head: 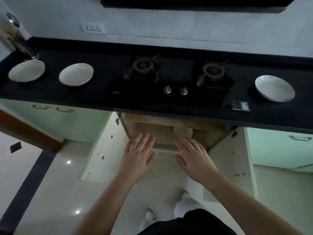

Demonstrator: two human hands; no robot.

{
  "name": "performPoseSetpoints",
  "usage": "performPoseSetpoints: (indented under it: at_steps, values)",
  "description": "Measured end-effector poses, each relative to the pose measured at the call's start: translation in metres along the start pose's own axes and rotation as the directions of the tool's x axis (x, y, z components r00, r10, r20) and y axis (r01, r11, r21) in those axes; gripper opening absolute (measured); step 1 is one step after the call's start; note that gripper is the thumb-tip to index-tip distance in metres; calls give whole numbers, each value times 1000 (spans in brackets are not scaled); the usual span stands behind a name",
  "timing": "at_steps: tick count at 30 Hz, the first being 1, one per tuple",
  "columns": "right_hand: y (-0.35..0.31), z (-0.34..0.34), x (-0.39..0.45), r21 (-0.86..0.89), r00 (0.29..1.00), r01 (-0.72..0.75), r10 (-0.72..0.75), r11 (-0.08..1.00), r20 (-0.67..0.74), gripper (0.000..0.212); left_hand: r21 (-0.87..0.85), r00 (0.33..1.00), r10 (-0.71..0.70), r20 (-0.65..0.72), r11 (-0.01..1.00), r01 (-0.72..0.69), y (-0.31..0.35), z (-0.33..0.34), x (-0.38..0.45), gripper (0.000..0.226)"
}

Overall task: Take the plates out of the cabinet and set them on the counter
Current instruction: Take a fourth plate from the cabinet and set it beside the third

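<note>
Three white plates rest on the black counter (101,92): one at the far left (26,71), one beside it (76,74), one at the far right (274,88). Below the stove the cabinet (169,131) stands with both doors swung wide. A pale round plate (183,131) lies inside it on the wooden shelf. My left hand (138,155) and my right hand (193,156) hover flat in front of the cabinet opening, fingers spread, holding nothing. The right fingertips are just below the plate in the cabinet.
A two-burner gas stove (177,73) with two brass knobs fills the counter's middle. The open cabinet doors (100,146) jut out left and right of my hands. A metal pipe (15,39) stands at the far left. Closed green cabinets flank the opening.
</note>
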State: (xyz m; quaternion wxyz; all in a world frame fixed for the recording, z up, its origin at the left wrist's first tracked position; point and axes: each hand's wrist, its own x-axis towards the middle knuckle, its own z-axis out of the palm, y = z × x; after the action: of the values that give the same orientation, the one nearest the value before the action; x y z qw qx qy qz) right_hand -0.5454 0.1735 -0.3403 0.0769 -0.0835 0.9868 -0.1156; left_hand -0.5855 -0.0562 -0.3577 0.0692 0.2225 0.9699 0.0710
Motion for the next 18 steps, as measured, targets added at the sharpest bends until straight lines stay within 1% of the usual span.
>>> performPoseSetpoints:
  at_steps: [4, 9, 12, 15, 18]
  values:
    - [20, 6, 2, 46, 993, -110, 111, 993, -26, 57, 17, 996, 88, 27, 996, -89, 7, 6, 33, 71]
    - [49, 28, 21, 99, 981, -193, 196, 976, -15, 55, 28, 985, 156, 77, 987, -159, 16, 26, 80, 66]
    - [72, 40, 42, 107, 979, -202, 203, 974, -3, 53, 50, 978, 188, 94, 980, -193, 22, 40, 112, 64]
    - [97, 53, 62, 93, 982, -191, 189, 977, 23, 54, 47, 975, 190, 113, 979, -196, 30, 58, 142, 63]
    - [120, 73, 83, 63, 983, -182, 182, 981, 10, 52, 38, 966, 219, 139, 973, -227, 33, 90, 170, 63]
